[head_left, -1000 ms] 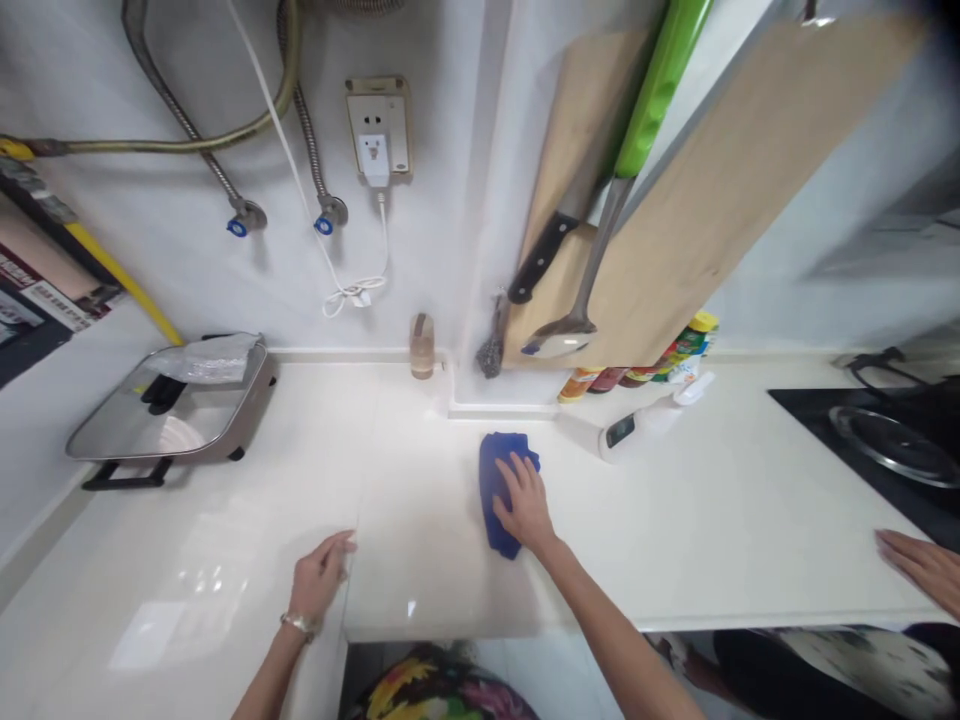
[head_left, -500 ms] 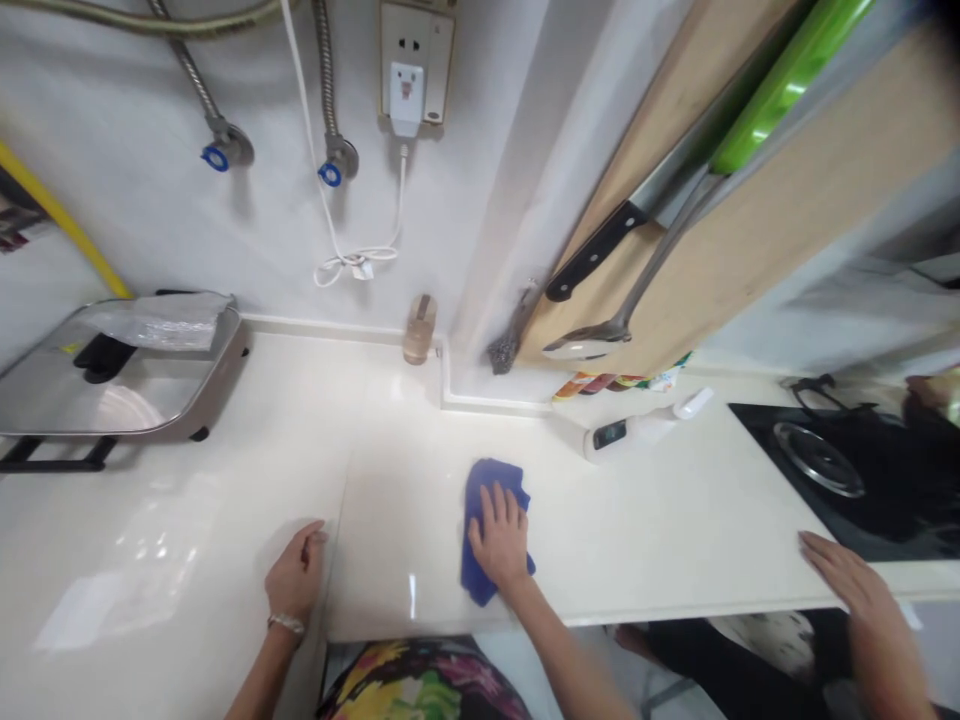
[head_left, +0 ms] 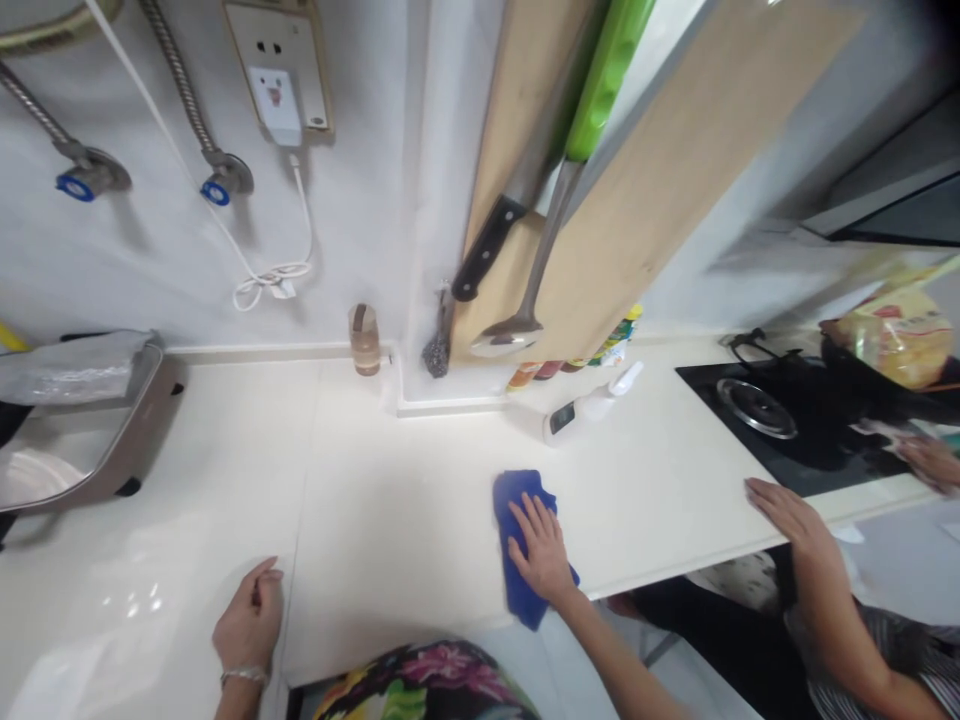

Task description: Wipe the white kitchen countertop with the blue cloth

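My right hand (head_left: 541, 555) lies flat with its fingers spread on a blue cloth (head_left: 521, 590), pressing it against the white countertop (head_left: 390, 510). The cloth reaches the counter's front edge. At the left, my left hand (head_left: 250, 620), with a bracelet (head_left: 244, 675) at the wrist, rests on the counter near a seam. Its fingers are loosely curled in, and nothing shows in them. Beyond the cloth, a white spray bottle (head_left: 592, 405) with a dark label lies or leans on the counter; which, I cannot tell.
An electric pan (head_left: 127, 430) stands left. A small brownish bottle (head_left: 365, 342) is against the wall. A knife (head_left: 487, 250) and a spoon (head_left: 510, 335) hang before a wooden board (head_left: 630, 240). At right, a co-worker's hand (head_left: 795, 520) touches the counter; another (head_left: 930, 460) is over the black stove (head_left: 817, 430).
My right hand and the blue cloth have slid to the right along the counter. The view has turned right, showing more of the stove and a co-worker's second hand.
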A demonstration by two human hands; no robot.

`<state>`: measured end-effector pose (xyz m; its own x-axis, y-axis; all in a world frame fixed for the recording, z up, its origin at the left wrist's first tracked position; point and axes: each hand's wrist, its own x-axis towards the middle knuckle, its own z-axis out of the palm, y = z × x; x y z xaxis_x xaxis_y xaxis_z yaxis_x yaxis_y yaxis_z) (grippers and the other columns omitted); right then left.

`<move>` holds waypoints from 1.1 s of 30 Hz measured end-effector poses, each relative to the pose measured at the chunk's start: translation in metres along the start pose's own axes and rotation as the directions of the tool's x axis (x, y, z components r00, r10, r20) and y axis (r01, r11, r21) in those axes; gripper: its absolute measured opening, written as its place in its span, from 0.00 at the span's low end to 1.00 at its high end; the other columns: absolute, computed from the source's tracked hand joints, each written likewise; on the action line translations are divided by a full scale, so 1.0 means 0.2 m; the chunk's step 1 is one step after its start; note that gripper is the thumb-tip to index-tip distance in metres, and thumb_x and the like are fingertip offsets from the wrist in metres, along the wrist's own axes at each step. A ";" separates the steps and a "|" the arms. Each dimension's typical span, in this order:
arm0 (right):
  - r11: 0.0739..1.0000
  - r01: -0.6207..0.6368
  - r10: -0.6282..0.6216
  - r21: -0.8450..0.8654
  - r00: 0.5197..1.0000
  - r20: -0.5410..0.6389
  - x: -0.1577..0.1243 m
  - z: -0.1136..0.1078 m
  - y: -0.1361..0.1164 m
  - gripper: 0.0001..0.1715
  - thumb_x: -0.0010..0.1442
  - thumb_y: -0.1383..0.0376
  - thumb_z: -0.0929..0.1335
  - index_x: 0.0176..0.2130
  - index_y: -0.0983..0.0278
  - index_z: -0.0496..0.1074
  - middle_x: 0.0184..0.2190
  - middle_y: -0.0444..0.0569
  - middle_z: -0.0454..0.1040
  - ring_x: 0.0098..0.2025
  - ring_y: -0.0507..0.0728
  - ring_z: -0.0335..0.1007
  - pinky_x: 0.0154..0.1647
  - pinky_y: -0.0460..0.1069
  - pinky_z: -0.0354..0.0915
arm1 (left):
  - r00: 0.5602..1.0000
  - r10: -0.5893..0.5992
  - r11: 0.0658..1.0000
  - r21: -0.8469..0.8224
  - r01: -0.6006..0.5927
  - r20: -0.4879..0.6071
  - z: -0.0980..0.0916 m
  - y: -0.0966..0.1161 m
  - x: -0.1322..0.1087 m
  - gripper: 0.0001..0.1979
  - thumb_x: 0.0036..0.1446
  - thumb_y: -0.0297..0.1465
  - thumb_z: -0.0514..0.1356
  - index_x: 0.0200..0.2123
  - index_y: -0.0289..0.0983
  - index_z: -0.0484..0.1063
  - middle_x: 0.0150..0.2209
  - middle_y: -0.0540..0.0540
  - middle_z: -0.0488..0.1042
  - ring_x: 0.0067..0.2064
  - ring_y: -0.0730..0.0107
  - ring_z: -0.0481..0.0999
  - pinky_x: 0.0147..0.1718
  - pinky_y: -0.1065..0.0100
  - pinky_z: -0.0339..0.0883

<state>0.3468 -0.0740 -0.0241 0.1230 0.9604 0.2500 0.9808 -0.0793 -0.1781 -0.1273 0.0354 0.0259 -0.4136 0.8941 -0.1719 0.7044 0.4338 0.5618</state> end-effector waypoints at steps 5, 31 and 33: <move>0.996 0.021 -0.014 0.091 0.997 -0.069 0.02 0.02 0.10 0.27 0.66 0.61 0.61 0.63 0.54 0.63 0.66 0.47 0.61 0.70 0.61 0.51 0.69 0.66 0.52 | 1.000 -0.024 1.000 0.000 0.024 0.014 -0.01 0.02 0.02 0.17 0.60 0.39 0.53 0.48 0.46 0.75 0.42 0.51 0.81 0.36 0.68 0.77 0.38 0.68 0.65; 0.943 -0.310 0.292 -0.122 0.946 -0.143 0.26 0.06 -0.02 0.29 0.63 0.63 0.58 0.62 0.65 0.64 0.64 0.58 0.64 0.66 0.67 0.55 0.61 0.64 0.56 | 1.000 0.021 0.998 -0.052 -0.021 0.003 -0.03 -0.06 0.04 0.15 0.58 0.38 0.55 0.45 0.45 0.76 0.42 0.50 0.82 0.34 0.65 0.78 0.38 0.65 0.68; 0.928 -0.344 0.320 -0.144 0.933 -0.168 0.21 0.09 -0.11 0.29 0.64 0.64 0.58 0.62 0.66 0.64 0.64 0.60 0.64 0.66 0.68 0.54 0.61 0.65 0.55 | 1.000 -0.013 0.998 -0.062 0.014 0.017 -0.03 -0.06 0.05 0.15 0.57 0.37 0.55 0.45 0.45 0.76 0.44 0.51 0.81 0.36 0.64 0.79 0.40 0.64 0.68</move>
<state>0.3273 -0.0262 -0.0262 0.4535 0.8255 0.3359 0.8896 -0.4424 -0.1138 -0.1435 0.0389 0.0233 -0.4125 0.8903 -0.1927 0.6618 0.4383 0.6082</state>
